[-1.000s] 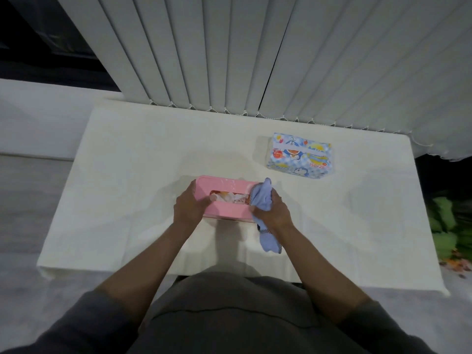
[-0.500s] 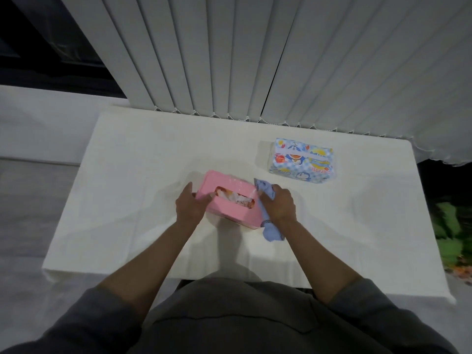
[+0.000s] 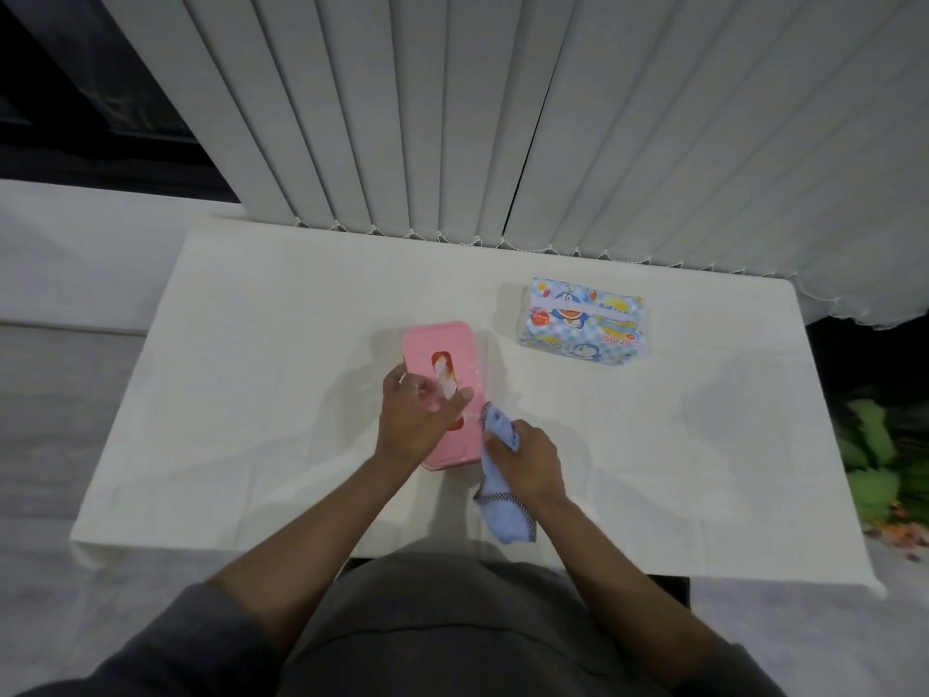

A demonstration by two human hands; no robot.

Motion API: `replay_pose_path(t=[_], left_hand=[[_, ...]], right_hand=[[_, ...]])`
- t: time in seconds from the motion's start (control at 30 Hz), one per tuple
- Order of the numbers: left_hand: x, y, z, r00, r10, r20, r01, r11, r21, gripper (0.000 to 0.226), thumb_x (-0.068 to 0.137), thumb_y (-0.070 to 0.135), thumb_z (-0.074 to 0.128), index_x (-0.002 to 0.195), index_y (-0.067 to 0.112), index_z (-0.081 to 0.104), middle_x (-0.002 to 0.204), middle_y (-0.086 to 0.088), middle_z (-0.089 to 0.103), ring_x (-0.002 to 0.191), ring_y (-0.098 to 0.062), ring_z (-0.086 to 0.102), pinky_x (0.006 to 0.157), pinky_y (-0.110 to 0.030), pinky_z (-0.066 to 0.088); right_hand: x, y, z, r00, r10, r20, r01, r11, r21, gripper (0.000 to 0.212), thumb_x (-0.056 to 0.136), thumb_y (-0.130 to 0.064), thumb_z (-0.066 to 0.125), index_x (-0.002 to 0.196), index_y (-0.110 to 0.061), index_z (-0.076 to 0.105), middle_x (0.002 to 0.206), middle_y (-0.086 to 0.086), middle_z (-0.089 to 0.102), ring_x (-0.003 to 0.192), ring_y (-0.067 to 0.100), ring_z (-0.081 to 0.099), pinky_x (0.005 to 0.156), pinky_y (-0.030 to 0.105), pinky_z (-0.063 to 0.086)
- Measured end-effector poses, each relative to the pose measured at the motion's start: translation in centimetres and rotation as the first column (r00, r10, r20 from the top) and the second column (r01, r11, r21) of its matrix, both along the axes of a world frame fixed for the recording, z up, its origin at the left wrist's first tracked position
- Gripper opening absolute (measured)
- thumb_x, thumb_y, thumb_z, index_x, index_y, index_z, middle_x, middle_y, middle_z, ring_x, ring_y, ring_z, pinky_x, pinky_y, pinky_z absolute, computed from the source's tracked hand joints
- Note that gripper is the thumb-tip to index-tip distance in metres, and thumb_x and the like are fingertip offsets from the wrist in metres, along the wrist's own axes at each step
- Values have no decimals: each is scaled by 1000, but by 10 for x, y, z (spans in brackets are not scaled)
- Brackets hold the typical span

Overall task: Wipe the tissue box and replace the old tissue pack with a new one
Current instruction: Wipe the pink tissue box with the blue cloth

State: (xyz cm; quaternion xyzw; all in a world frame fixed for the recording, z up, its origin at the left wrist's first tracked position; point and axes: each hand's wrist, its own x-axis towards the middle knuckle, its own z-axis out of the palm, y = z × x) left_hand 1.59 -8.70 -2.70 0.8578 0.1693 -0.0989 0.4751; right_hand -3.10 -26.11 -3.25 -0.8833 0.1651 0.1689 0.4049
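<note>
The pink tissue box (image 3: pixel 442 347) lies on the white table (image 3: pixel 251 394) with its long side pointing away from me and its slot showing the old tissue inside. My left hand (image 3: pixel 417 420) lies over the box's near half, fingers spread on its top. My right hand (image 3: pixel 525 457) is closed around a light blue cloth (image 3: pixel 497 510) with a dark stitched edge, right beside the box's near right corner; the cloth hangs down toward me. The new tissue pack (image 3: pixel 583 321), blue with cartoon print, sits at the back right of the table.
White vertical blinds (image 3: pixel 502 118) hang along the table's far edge. Something green (image 3: pixel 874 460) lies on the floor past the right edge. A dark window (image 3: pixel 75 93) is at the back left. My grey-clothed lap meets the table's near edge.
The pink box has turned from lying crosswise to pointing lengthwise away from me. My left hand went from its left end to on top. My right hand with the cloth came off the box's end.
</note>
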Motion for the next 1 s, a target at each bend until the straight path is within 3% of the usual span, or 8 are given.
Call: replay_pose_path(t=[0.1, 0.17, 0.27, 0.4, 0.6, 0.73, 0.87, 1.0], left_hand=[[3, 3, -6, 1000, -19, -7, 19, 998, 62, 27, 81, 32, 73, 96, 13, 63, 127, 1, 50, 88, 32, 42, 68, -4, 31], [5, 10, -8, 1000, -13, 18, 10, 991, 135, 12, 86, 17, 67, 95, 10, 64, 116, -7, 61, 88, 9, 57, 73, -11, 37], [6, 21, -7, 999, 41, 23, -43, 995, 85, 16, 88, 16, 69, 100, 8, 62, 105, -4, 66, 97, -24, 67, 81, -29, 49], [4, 25, -9, 994, 50, -102, -48, 999, 14, 54, 91, 29, 67, 136, 8, 45, 126, -11, 65, 109, -33, 67, 91, -39, 52], [4, 26, -10, 998, -29, -64, 33, 997, 69, 21, 95, 29, 59, 104, 13, 71, 97, -6, 75, 88, -30, 67, 78, -39, 54], [4, 28, -8, 996, -45, -73, 50, 997, 63, 24, 95, 31, 59, 105, 14, 72, 97, -6, 75, 87, -28, 68, 79, -40, 55], [5, 29, -10, 997, -49, -68, 53, 997, 59, 25, 96, 32, 59, 106, 13, 72, 95, -7, 75, 87, -29, 69, 78, -40, 55], [6, 31, -10, 997, -45, -62, 46, 999, 16, 30, 95, 31, 61, 120, 17, 70, 109, -4, 75, 96, -26, 70, 85, -42, 56]], right_hand=[[-7, -3, 3, 984, 174, 47, -174, 985, -9, 23, 92, -34, 59, 85, -13, 61, 79, 2, 60, 73, 15, 55, 69, 35, 49], [-16, -5, 4, 939, 333, 81, -325, 940, -105, 44, 92, -43, 57, 127, -18, 51, 119, 4, 55, 98, 19, 58, 83, 38, 53], [-25, -3, 5, 866, 499, 38, -476, 846, -240, 44, 93, -57, 42, 134, -43, 37, 142, -4, 31, 102, 22, 61, 84, 38, 56], [-1, -1, 5, 852, 523, -22, -502, 803, -320, 34, 96, -52, 43, 130, -47, 44, 146, -8, 29, 107, 27, 60, 90, 44, 50], [73, 16, 5, 884, 466, 14, -435, 835, -338, 35, 97, -48, 45, 132, -44, 47, 135, -1, 42, 106, 33, 62, 86, 44, 48], [103, 24, -3, 922, 386, -20, -375, 882, -287, 42, 96, -56, 38, 136, -41, 41, 133, -3, 43, 112, 31, 58, 84, 37, 41], [76, 25, -7, 878, 479, -25, -451, 807, -382, 40, 98, -45, 43, 136, -49, 33, 137, 0, 38, 105, 37, 61, 84, 47, 50], [11, 2, -17, 854, 520, -4, -491, 804, -335, 50, 97, -41, 52, 138, -48, 24, 141, 0, 39, 106, 31, 62, 81, 46, 58]])
